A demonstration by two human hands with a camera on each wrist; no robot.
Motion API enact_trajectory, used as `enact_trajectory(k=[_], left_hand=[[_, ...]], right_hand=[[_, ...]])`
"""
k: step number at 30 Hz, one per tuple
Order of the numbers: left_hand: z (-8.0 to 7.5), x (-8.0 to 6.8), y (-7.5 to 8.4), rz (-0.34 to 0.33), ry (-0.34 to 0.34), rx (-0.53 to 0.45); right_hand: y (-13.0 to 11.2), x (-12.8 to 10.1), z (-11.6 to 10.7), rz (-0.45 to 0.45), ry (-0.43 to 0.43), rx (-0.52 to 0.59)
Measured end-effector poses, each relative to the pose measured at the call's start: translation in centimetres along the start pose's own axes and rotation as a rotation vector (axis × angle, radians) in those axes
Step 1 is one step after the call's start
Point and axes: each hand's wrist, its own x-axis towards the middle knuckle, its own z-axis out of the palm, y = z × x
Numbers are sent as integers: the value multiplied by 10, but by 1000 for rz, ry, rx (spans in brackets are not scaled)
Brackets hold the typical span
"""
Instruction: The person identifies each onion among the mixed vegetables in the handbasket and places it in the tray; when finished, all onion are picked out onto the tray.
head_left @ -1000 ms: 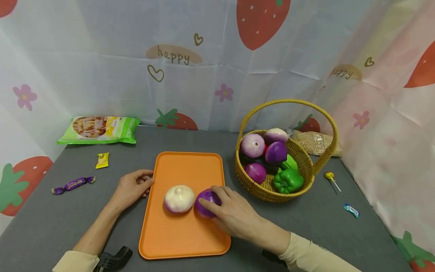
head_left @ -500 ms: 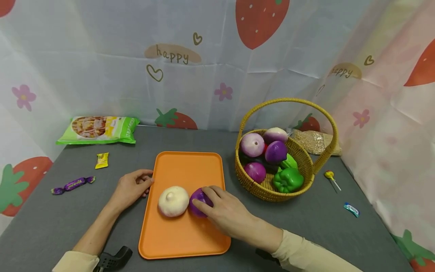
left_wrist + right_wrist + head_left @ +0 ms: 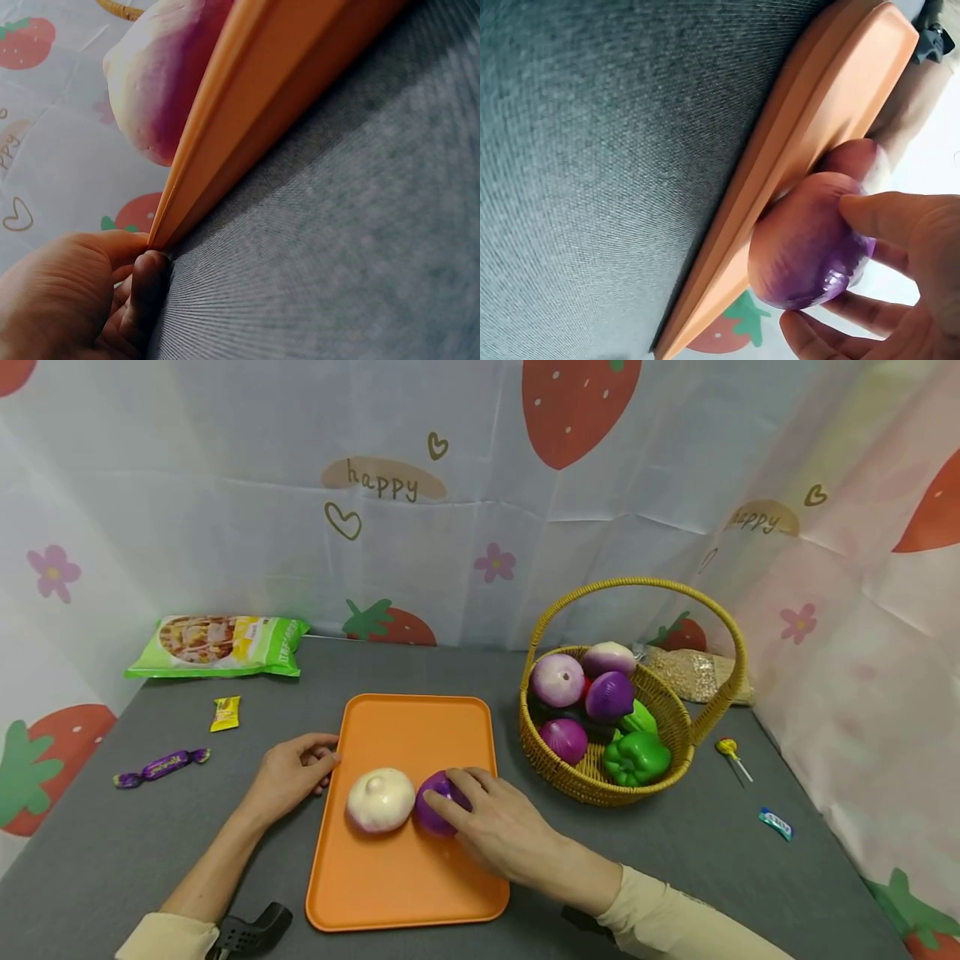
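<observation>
Purple onion [image 3: 802, 244], in right hand's [image 3: 506, 831] curled fingers, and white onion [image 3: 380, 802] shift toward tray's [image 3: 405, 893] left edge, pinched by left hand [image 3: 292, 778].

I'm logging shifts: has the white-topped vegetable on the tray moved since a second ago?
Yes: in the head view, the white-topped vegetable has moved left on the orange tray, nearer its left edge.

Curtain [image 3: 255, 543]: "happy" is printed twice.
Green packet [image 3: 217, 647]: lettering cannot be read.
Purple candy [image 3: 162, 766]: lettering is blurred.
</observation>
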Motion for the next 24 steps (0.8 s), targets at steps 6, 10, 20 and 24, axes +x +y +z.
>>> enact_trajectory(k=[6,10,20,24], left_hand=[[0,0,-1,-1,-2,1],[1,1,-1,2,0,0],[0,1,-1,6,4,4],[0,1,-1,4,-4,-4]], right_hand=[[1,1,0,29,-4,17],[2,2,1,33,-2,13],[6,-2,-2,43,11,5],[12,-5,-6,62,64,3]])
